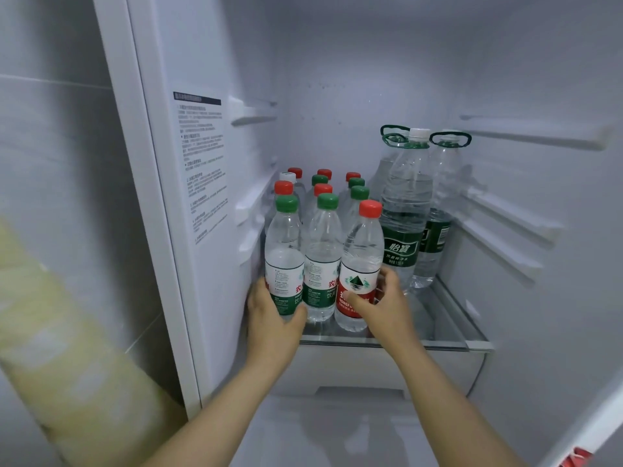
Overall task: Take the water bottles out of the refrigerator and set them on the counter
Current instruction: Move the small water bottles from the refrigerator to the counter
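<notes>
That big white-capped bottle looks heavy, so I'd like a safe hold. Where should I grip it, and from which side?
Likely the big bottle by its narrow neck, under the cap, reaching from the front and above: the body is wide, small bottles crowd its left and a second big bottle stands close right.

Small bottles (320,237) left on shelf (448,335) — large bottles (409,210) right.

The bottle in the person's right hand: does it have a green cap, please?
No, the bottle gripped by the right hand has a red cap and a red label.
</notes>
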Tool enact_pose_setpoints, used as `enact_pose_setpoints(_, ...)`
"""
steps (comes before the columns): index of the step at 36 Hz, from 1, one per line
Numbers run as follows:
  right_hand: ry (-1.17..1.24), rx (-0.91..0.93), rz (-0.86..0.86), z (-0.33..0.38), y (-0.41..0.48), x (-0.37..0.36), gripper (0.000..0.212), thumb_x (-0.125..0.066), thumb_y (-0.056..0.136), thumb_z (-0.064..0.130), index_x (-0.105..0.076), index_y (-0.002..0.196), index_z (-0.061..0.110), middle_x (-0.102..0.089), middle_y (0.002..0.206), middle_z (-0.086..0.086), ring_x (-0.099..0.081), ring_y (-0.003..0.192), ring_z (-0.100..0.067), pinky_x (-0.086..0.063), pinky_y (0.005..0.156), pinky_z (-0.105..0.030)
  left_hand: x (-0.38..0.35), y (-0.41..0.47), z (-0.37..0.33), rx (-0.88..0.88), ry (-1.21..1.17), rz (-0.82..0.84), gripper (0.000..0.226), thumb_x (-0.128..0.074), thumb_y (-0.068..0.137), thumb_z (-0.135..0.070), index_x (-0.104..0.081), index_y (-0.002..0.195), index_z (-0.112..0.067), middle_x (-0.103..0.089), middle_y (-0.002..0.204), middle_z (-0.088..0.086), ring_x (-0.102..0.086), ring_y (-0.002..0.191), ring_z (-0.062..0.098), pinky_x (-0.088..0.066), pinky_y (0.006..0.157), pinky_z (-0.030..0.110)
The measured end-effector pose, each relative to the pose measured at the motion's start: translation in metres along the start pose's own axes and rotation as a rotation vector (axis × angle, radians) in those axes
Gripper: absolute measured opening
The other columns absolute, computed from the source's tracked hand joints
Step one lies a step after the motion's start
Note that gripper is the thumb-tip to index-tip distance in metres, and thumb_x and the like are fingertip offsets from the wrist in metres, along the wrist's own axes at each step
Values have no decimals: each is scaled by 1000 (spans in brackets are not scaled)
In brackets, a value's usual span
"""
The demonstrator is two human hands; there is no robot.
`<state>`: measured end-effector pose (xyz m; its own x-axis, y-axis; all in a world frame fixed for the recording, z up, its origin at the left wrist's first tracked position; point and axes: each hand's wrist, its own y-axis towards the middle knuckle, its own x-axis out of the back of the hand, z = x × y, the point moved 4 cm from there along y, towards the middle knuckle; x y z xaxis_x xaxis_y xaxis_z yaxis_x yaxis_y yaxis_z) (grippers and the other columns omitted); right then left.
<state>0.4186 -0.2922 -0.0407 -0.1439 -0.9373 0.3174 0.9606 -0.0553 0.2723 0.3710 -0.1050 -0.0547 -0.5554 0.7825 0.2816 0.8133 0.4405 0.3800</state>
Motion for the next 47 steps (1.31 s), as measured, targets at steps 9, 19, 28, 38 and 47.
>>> enact_pose_setpoints(9,18,-17,21,1,1,-4,65,-81,76,20,-45,130,22,-57,113,11,-56,107,-11,-47,93,-31,-2,20,0,74,-106,6,54,-78,76,-15,-49,122,-12,-59,108,-3,-57,91,13,-43,78,25)
enact_pose_setpoints(19,28,-4,-14,-1,-1,-9,66,-79,77,17,-44,133,19,-57,113,10,-55,107,-12,-46,91,-29,-4,17,9,108,-100,-4,48,-80,73,-16,-54,114,-14,-64,112,4,-61,94,18,-45,76,27)
enact_pose_setpoints(28,17,6,-56,-6,-9,-5,59,-83,73,22,-49,120,31,-64,111,9,-62,105,-13,-53,94,-39,-1,0,3,85,-72,16,48,-79,74,-18,-56,115,-13,-65,109,1,-62,96,18,-46,72,25)
enact_pose_setpoints(38,50,64,-98,-2,-38,4,53,-83,72,27,-52,114,34,-64,109,12,-62,103,-8,-53,87,-32,20,-12,-40,-8,-119,38,42,-79,75,-19,-57,110,-22,-62,98,-16,-57,86,-6,-43,61,0)
enact_pose_setpoints(47,157,81,-121,16,-77,21,52,-83,73,24,-54,114,36,-64,106,19,-62,98,-2,-53,81,-26,47,-48,-56,6,-183,61,43,-79,75,-14,-54,108,-28,-60,96,-22,-56,87,-11,-41,61,-2)
